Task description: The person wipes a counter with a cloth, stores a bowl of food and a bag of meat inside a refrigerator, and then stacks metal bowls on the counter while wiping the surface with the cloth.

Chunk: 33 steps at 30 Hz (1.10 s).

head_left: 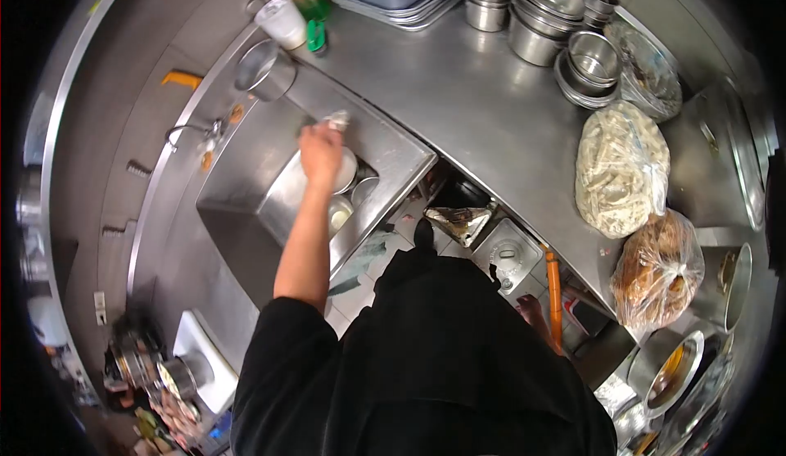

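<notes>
My left hand (pixel 321 157) reaches over the sink (pixel 282 186), close to its back wall. Its fingers are closed on a small crumpled whitish thing (pixel 337 119), whose kind I cannot make out. Beneath that hand, several dishes lie in the basin, among them a white bowl (pixel 345 169) and a round container (pixel 339 212), partly hidden by the wrist and forearm. My right hand (pixel 534 313) hangs low beside my body, near an orange pole (pixel 554 292). Its fingers are mostly hidden, so its grip does not show.
A metal pot (pixel 266 71) and white cup (pixel 282 22) stand at the sink's corner, near the faucet (pixel 214 133). Stacked steel pots (pixel 544 14) and filled plastic bags (pixel 624 169) occupy the counter (pixel 458 88). A lidded metal container (pixel 508 255) sits below the counter edge.
</notes>
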Each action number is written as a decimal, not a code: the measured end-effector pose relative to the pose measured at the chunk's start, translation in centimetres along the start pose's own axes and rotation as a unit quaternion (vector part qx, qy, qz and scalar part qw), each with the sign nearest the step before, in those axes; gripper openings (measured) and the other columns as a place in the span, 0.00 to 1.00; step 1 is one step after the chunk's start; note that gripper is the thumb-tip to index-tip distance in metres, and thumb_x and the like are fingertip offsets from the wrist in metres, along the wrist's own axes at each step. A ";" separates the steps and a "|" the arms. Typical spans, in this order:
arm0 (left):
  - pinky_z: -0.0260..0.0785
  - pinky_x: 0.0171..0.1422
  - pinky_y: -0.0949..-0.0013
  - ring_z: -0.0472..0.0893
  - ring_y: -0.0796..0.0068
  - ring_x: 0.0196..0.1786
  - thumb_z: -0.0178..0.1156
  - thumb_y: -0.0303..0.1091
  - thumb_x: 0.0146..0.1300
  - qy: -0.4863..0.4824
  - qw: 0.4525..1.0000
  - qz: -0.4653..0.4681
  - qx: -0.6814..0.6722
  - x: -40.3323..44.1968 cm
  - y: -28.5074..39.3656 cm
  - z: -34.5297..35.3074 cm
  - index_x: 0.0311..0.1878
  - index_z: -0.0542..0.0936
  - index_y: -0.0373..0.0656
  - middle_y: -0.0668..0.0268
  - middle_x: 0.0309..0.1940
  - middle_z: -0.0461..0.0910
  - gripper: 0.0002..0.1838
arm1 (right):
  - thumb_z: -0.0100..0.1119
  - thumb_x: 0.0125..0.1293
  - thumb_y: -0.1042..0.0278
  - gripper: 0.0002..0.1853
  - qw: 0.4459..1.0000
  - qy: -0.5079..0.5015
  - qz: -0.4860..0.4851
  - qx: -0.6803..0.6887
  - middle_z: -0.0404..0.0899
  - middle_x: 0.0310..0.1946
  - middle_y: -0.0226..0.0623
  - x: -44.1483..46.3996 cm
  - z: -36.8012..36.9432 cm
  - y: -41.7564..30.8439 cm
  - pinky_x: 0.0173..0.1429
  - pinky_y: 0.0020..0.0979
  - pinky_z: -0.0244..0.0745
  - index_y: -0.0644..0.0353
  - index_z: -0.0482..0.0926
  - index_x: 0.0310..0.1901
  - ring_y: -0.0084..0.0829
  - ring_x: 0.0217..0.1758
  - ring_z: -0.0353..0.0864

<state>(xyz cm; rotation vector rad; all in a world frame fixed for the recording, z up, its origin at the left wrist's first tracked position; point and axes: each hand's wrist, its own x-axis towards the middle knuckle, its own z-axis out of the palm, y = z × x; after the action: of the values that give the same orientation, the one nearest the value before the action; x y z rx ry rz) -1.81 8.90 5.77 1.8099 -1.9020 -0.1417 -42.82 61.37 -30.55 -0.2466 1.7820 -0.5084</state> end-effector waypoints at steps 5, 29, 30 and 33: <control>0.71 0.60 0.53 0.75 0.52 0.56 0.63 0.40 0.62 -0.041 0.972 0.228 -0.036 -9.9 5.8 2.4 0.52 0.85 0.57 0.57 0.58 0.75 0.14 | 0.56 0.71 0.57 0.14 0.994 0.030 0.061 -0.081 0.81 0.31 0.35 -0.3 -1.7 -3.3 0.25 0.34 0.79 0.52 0.75 0.53 0.29 0.24 0.80; 0.74 0.56 0.64 0.83 0.65 0.52 0.63 0.56 0.64 -0.493 0.773 -0.276 -0.288 -21.8 -28.7 -4.2 0.67 0.73 0.32 0.52 0.53 0.83 0.39 | 0.54 0.69 0.55 0.13 0.984 0.042 -0.134 -0.113 0.81 0.28 0.37 -7.8 15.9 -0.5 0.26 0.38 0.81 0.55 0.80 0.42 0.31 0.24 0.82; 0.74 0.56 0.64 0.83 0.65 0.52 0.63 0.56 0.64 -0.496 0.769 -0.275 -0.293 -21.9 -28.6 -3.7 0.67 0.73 0.32 0.52 0.53 0.83 0.39 | 0.54 0.69 0.55 0.13 0.998 0.047 -0.019 0.040 0.82 0.29 0.37 -8.2 17.9 -3.4 0.26 0.37 0.81 0.55 0.80 0.42 0.31 0.24 0.83; 0.72 0.61 0.64 0.81 0.63 0.55 0.63 0.54 0.62 -0.493 0.790 -0.282 -0.233 -20.9 -29.2 -1.7 0.64 0.75 0.31 0.53 0.53 0.83 0.37 | 0.55 0.68 0.56 0.14 0.992 0.052 -0.061 -0.096 0.83 0.31 0.38 -7.8 20.8 -9.4 0.26 0.35 0.80 0.56 0.80 0.44 0.31 0.25 0.83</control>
<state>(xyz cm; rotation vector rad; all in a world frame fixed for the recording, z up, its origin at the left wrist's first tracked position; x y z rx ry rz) 25.02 26.28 -10.65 2.0095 -1.5046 -1.9016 -21.66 52.03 -23.59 -0.4729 1.9268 -0.4438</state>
